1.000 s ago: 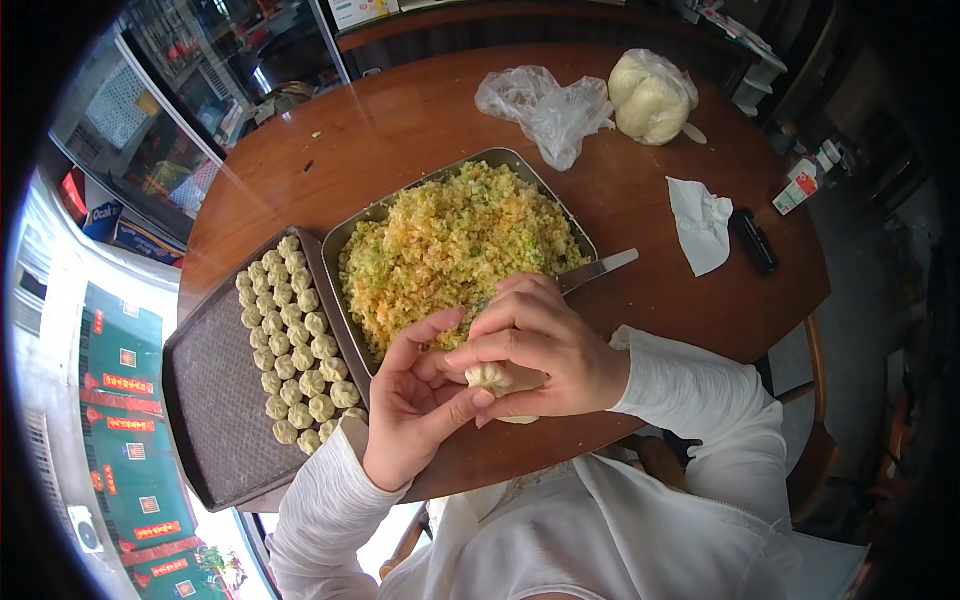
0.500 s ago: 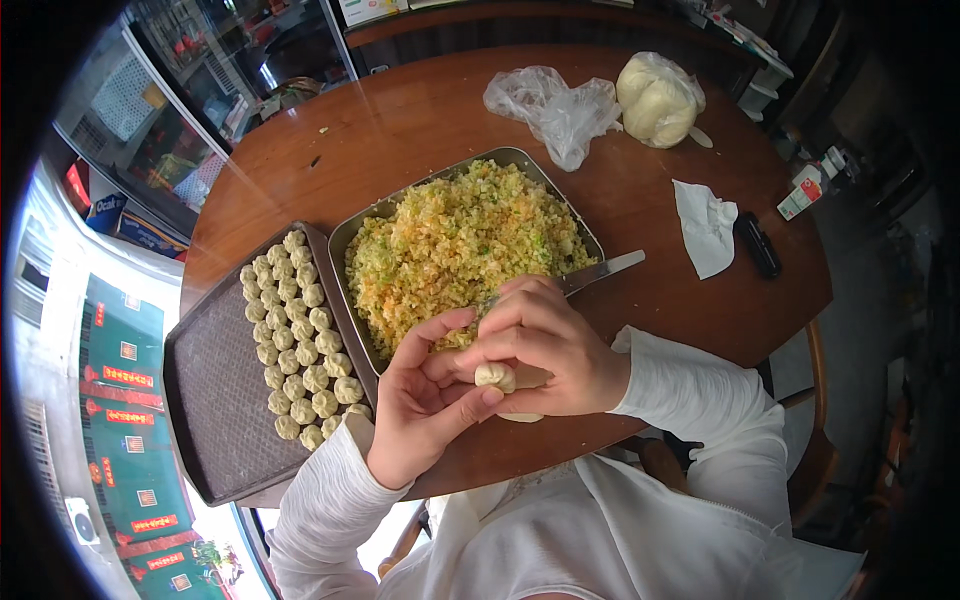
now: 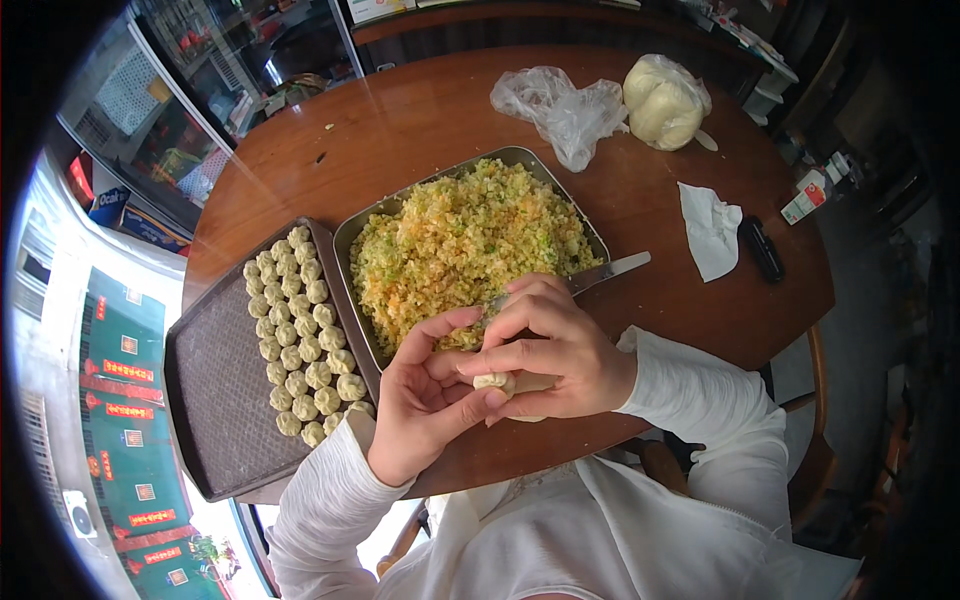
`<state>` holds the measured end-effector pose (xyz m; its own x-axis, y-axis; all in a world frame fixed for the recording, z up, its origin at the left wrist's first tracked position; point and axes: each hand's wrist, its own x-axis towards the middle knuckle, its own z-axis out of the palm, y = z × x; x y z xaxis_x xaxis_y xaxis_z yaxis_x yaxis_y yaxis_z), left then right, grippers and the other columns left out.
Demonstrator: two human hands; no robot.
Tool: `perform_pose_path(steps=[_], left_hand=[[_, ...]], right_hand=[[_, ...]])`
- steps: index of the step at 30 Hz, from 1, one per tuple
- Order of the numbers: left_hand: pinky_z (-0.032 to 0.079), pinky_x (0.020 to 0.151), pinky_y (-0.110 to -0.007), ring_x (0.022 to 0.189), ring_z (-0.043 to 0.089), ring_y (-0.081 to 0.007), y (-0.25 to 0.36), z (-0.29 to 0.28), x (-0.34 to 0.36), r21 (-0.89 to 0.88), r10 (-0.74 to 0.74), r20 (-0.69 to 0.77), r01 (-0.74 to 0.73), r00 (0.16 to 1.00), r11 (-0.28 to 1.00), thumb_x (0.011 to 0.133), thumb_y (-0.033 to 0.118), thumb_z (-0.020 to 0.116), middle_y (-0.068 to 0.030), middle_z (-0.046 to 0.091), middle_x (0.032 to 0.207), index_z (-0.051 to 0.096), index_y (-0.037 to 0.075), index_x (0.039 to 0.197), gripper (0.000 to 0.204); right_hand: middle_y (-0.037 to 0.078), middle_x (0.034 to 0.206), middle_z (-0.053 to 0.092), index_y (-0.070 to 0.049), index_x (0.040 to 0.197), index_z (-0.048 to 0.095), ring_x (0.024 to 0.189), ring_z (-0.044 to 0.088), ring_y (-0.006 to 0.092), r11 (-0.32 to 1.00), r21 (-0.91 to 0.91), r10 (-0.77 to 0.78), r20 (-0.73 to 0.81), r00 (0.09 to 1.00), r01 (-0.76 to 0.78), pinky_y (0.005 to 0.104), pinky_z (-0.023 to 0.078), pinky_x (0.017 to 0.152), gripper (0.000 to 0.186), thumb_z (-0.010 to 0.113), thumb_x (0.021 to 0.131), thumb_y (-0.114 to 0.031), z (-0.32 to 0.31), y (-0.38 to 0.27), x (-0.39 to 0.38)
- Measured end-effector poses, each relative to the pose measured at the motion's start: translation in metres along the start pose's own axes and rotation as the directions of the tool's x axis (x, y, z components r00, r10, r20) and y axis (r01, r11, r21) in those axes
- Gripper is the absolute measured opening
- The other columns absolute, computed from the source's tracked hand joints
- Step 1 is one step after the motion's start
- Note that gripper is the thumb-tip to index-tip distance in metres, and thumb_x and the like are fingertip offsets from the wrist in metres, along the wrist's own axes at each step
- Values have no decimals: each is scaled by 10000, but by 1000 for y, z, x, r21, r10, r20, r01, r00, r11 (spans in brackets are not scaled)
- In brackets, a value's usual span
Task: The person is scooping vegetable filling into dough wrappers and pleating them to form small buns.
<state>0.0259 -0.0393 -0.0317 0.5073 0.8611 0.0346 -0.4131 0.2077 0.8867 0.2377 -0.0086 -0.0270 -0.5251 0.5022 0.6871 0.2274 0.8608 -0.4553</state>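
Note:
My left hand [image 3: 420, 425] and my right hand [image 3: 570, 370] meet at the table's near side, closed round a small pleated dumpling [image 3: 492, 382]. Both hands grip it; my right fingers cover its top and my left thumb lies at its lower side. A flat pale dough piece [image 3: 530, 408] shows partly under my right hand. Just beyond my hands is a steel pan [image 3: 430, 176] heaped with chopped yellow-green filling [image 3: 460, 230]; a flat-bladed utensil [image 3: 630, 263] lies across its right rim. Left of the pan, a dark tray [image 3: 225, 390] bears rows of several dumplings [image 3: 318, 375].
On the wooden table [image 3: 270, 160], toward the back, lie a crumpled clear bag [image 3: 560, 110] and a bagged dough lump [image 3: 665, 105]. A white paper [image 3: 708, 230], black oblong object [image 3: 762, 250] and carton [image 3: 805, 198] are at the right. A wooden chair [image 3: 815, 420] stands beside the table.
My right fingers have come down over the dumpling, hiding more of it. Both hands appear slightly farther right in view, and the whole scene has shifted a little with the camera.

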Motion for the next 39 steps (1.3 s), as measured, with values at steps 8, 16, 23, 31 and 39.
perform_pose_path(steps=[8,16,23,31,39], left_hand=[[570,892,-315,1063,655,-180,3,5,0,-8,-34,-40,34,999,999,874,-100,695,-125,680,1119,311,15,1471,719],[575,900,-321,1058,660,-179,1,2,0,24,-1,-10,2,1000,1000,865,-100,705,-131,682,1123,315,15,1466,726],[556,947,-314,1067,659,-168,2,3,1,2,-38,-45,38,998,999,842,-106,727,-117,689,1114,325,24,1457,746],[565,928,-316,1068,663,-174,0,5,0,40,-23,-45,24,999,999,830,-105,739,-113,680,1092,325,32,1456,762],[575,919,-316,1049,673,-180,2,6,0,62,-21,-62,25,998,998,823,-101,747,-115,684,1072,338,28,1438,749]], right_hand=[[-9,986,570,-166,1063,716,919,544,202,999,33,-11,-18,1000,12,440,408,909,383,861,716,-239,4,3,-2],[2,1007,576,-152,1032,712,922,558,203,996,-22,-83,-7,997,83,453,415,947,378,873,700,-233,2,4,-2],[2,1024,569,-157,1024,693,939,551,215,999,22,27,-4,1000,-27,447,401,942,345,848,720,-209,2,-1,0],[9,1026,562,-163,987,687,971,553,220,1000,7,-12,36,999,12,481,407,971,328,851,705,-197,4,1,-2],[15,1030,553,-153,971,619,995,545,250,999,39,11,28,1000,-12,461,393,943,320,832,742,-219,4,1,-1]])
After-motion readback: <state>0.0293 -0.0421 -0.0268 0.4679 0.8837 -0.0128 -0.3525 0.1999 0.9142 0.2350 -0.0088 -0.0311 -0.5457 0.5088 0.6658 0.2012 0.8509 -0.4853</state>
